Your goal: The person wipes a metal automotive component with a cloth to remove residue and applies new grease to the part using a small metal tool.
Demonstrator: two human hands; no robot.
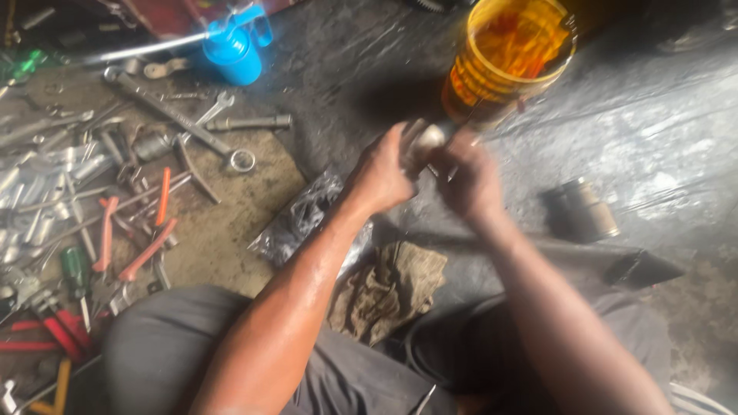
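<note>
Gripping a small pale metal part [427, 138] from both sides, the left hand [380, 173] and right hand [469, 180] had their fingers closed on it, just below an orange bucket [507, 58]. A rag [388, 288] lay beneath; wrenches [181, 119] and pliers [146, 223] sprawled on the floor to the left.

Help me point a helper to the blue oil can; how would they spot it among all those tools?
Start at the big spread of tools on the dirty ground to the left of the person's hands. Follow it to its far top edge, beside the long combination wrench. The oil can stands there: bright blue, rounded, with a long thin metal spout, the only blue thing among grey steel and orange-handled pliers.
</note>
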